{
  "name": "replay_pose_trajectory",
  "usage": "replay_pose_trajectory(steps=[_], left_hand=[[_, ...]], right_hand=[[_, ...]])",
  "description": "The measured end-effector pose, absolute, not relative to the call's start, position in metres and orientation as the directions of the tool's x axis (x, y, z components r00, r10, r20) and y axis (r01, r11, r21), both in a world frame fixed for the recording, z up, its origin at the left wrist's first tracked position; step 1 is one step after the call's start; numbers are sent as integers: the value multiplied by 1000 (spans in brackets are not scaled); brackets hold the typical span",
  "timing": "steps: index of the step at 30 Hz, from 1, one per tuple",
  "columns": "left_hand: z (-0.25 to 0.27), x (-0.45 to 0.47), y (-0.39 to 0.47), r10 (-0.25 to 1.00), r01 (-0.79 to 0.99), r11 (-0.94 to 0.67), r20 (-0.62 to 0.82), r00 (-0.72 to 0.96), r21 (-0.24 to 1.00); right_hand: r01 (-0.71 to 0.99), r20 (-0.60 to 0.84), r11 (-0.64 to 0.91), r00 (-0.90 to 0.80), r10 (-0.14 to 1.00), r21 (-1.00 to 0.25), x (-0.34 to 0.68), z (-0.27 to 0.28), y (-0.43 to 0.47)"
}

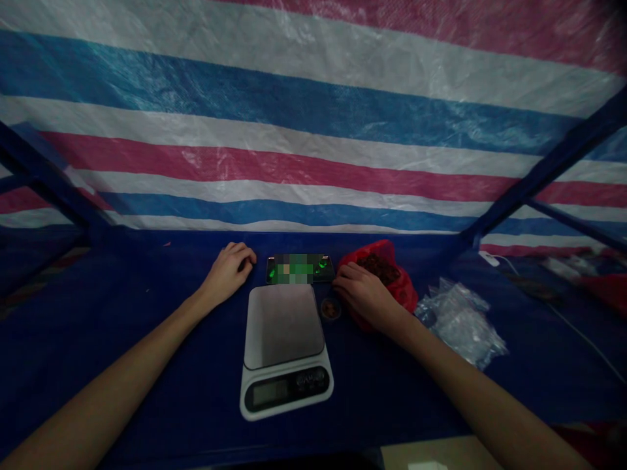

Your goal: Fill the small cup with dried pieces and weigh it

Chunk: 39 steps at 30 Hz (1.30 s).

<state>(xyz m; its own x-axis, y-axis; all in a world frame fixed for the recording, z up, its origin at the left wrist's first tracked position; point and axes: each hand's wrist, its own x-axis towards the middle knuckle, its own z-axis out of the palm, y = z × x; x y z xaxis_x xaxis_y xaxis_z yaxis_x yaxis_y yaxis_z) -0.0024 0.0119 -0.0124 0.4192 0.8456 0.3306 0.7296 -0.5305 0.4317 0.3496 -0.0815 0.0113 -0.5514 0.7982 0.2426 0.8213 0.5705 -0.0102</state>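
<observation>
Blue cloth is covering the desk [122,339], and a kitchen scale [284,349] is sitting at its middle. Left of the scale's far end, the left hand [228,271] is resting on the cloth, fingers curled loosely, holding nothing. Right of the scale, the right hand [360,294] is lying against a red bag [386,267] of dark pieces, fingers bent; whether it is pinching anything is unclear. A small round cap [330,308] is lying between scale and bag. Clear plastic bags [460,320] are piling farther right.
</observation>
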Motion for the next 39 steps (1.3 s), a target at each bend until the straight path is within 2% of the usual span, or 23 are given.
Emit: replay_pose_trajectory(steps=[3, 6, 8, 12, 21, 24, 27, 30, 33, 39], left_hand=[[-14, -2, 13, 837, 732, -543, 339, 429, 413], [-17, -3, 14, 829, 734, -553, 355, 433, 395], [-19, -4, 15, 821, 731, -561, 371, 434, 388], [-19, -5, 16, 818, 725, -565, 389, 425, 395], [-15, -7, 15, 832, 693, -551, 366, 416, 466], [-16, -7, 15, 831, 690, -554, 363, 421, 467], [-16, -6, 14, 830, 691, -554, 366, 420, 465], [-15, -5, 12, 832, 695, -552, 367, 417, 462], [-15, -4, 10, 837, 698, -544, 358, 414, 465], [-15, -5, 10, 834, 688, -549, 359, 418, 474]], right_hand=[[796, 350, 604, -553, 756, -47, 351, 10, -86], [718, 538, 676, -507, 673, -168, 350, 12, -96], [627, 603, 744, -509, 614, -229, 349, 15, -102], [474, 598, 830, -586, 546, -294, 348, 23, -108], [381, 514, 814, -636, 575, -439, 354, 30, -102], [396, 538, 817, -617, 575, -419, 360, 37, -99], [562, 519, 725, -514, 683, -397, 377, 44, -93], [810, 339, 491, -386, 858, -322, 400, 46, -84], [933, 159, 323, -299, 941, -157, 416, 39, -77], [952, 40, 301, -300, 953, -54, 414, 31, -76]])
